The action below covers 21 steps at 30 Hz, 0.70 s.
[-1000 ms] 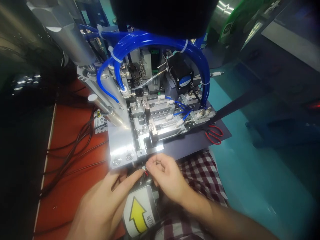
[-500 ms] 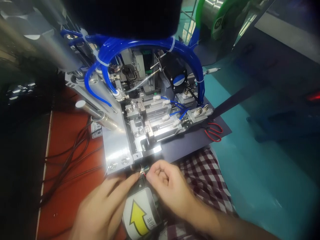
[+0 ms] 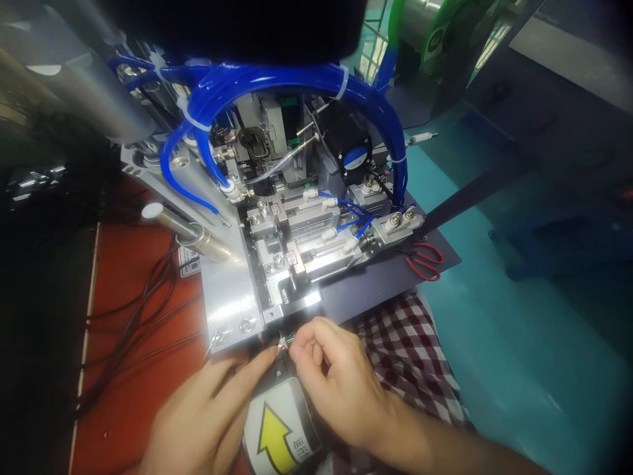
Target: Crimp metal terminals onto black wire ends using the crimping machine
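The right hand (image 3: pixel 336 376) is in tight, thumb and forefinger pressed together, pinching what look like the ends of some thin wires (image 3: pixel 288 344)! Opposite, the left hand (image 3: pixel 202 402) has one digit stretched up to a small pale part (image 3: pixel 281 345), its tip touching or very nearly so; what lies beneath is hidden, so whether that's a full pinch I can't tell.

Here's the relation that counts: the part sits in the narrow gap between the two hands, just left of the right fingertips and just right of the left one. The wires run crosswise from it toward the right hand, a touch of red among them. Neither hand has the edge on nearness, and the part's own long axis is too small to call.

All this plays out at the near edge of the metal plate (image 3: pixel 227 290), right above the arrow label (image 3: pixel 271 432). The closest thing to a container is the green-rimmed spool (image 3: pixel 394 30) at the far side, silvery wire (image 3: pixel 419 14) apparently wound on it. Red scissors (image 3: pixel 426 272), or something like them, lie on the grey counter (image 3: pixel 366 290), well apart from the right hand, while blue hoses (image 3: pixel 291 78) arch high over the clamps (image 3: pixel 324 260).
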### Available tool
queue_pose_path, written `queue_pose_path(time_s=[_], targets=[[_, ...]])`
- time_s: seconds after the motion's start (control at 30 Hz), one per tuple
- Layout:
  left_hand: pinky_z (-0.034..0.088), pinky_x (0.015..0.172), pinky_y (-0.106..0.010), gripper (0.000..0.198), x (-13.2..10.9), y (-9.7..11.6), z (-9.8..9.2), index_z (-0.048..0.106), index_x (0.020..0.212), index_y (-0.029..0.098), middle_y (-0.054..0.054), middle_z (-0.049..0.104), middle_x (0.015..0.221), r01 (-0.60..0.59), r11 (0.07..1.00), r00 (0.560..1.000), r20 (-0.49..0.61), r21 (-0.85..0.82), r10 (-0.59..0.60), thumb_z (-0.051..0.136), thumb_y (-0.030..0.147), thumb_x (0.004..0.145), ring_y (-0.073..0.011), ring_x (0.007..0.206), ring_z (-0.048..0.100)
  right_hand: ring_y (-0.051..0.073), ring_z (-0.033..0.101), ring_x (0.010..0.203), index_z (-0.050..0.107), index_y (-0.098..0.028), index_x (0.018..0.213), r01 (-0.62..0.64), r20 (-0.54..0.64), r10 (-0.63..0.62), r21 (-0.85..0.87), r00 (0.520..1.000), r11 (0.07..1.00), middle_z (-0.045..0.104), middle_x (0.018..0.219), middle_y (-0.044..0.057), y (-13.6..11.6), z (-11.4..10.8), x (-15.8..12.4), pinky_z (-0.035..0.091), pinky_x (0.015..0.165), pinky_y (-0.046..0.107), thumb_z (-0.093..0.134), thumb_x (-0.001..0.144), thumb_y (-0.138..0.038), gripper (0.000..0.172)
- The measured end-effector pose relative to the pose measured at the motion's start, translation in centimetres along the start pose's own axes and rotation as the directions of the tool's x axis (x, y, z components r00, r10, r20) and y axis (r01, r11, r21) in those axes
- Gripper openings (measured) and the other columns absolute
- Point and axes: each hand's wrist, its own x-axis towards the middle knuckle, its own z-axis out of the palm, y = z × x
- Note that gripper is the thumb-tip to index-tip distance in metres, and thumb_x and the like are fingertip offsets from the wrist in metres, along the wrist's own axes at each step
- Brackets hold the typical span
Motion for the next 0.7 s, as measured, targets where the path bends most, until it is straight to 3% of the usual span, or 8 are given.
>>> queue_pose_path(time_s=[0.17,0.33,0.47,0.57,0.63,0.7], targets=[[0.048,0.076,-0.014,0.033,-0.1,-0.1,0.1,0.06,0.129,0.034,0.0,0.062,0.102,-0.011,1.0,1.0,-0.008,0.0,0.011,0.041,0.037,0.103,-0.0085,0.088,0.066,0.011,0.051,0.058,0.057,-0.017,0.077,0.098,-0.005,-0.098,0.029,0.995,0.995,0.053,0.068,-0.001,0.5,0.1,0.1,0.04,0.058,0.024,0.052,0.088,-0.014,0.013],[0.049,0.079,-0.015,0.032,0.0,-0.2,0.1,0.062,0.127,0.033,-0.001,0.064,0.111,-0.029,1.0,0.999,-0.039,0.007,0.029,0.042,0.033,0.102,-0.0104,0.093,0.067,0.01,0.051,0.056,0.059,-0.016,0.075,0.063,-0.024,-0.062,0.086,0.998,0.994,0.052,0.067,-0.002,0.9,0.4,0.0,0.041,0.057,0.023,0.055,0.085,-0.014,0.011],[0.048,0.077,-0.015,0.031,0.1,-0.1,0.0,0.061,0.128,0.032,-0.001,0.062,0.11,-0.048,0.999,0.998,-0.037,0.017,0.049,0.043,0.033,0.102,-0.0095,0.091,0.066,0.01,0.049,0.053,0.06,-0.016,0.072,-0.143,0.103,0.124,0.201,0.987,0.969,0.051,0.06,-0.003,0.9,0.0,0.4,0.038,0.051,0.022,0.059,0.083,-0.017,0.01],[0.047,0.076,-0.014,0.03,0.1,0.0,0.0,0.061,0.127,0.031,0.0,0.061,0.107,-0.041,0.999,0.999,-0.027,0.01,0.042,0.043,0.033,0.103,-0.008,0.087,0.065,0.008,0.042,0.047,0.06,-0.016,0.074,-0.361,0.188,0.315,0.325,0.93,0.874,0.045,0.053,-0.006,0.9,-0.5,1.0,0.031,0.044,0.02,0.059,0.084,-0.021,0.011],[0.047,0.074,-0.014,0.031,0.2,0.0,0.0,0.061,0.127,0.032,0.0,0.061,0.105,-0.028,1.0,0.999,-0.023,-0.002,0.028,0.042,0.035,0.103,-0.008,0.086,0.065,0.008,0.041,0.046,0.061,-0.016,0.075,-0.416,0.197,0.368,0.359,0.909,0.835,0.046,0.054,-0.007,0.9,-0.5,1.3,0.03,0.044,0.02,0.06,0.083,-0.022,0.01],[0.047,0.073,-0.015,0.031,0.2,0.1,0.0,0.06,0.128,0.032,0.0,0.061,0.103,-0.019,1.0,1.0,-0.015,-0.014,0.019,0.042,0.036,0.103,-0.0086,0.084,0.065,0.008,0.042,0.047,0.061,-0.016,0.074,-0.397,0.173,0.358,0.358,0.918,0.845,0.047,0.055,-0.006,1.0,-0.4,1.4,0.032,0.045,0.02,0.061,0.081,-0.021,0.009]])
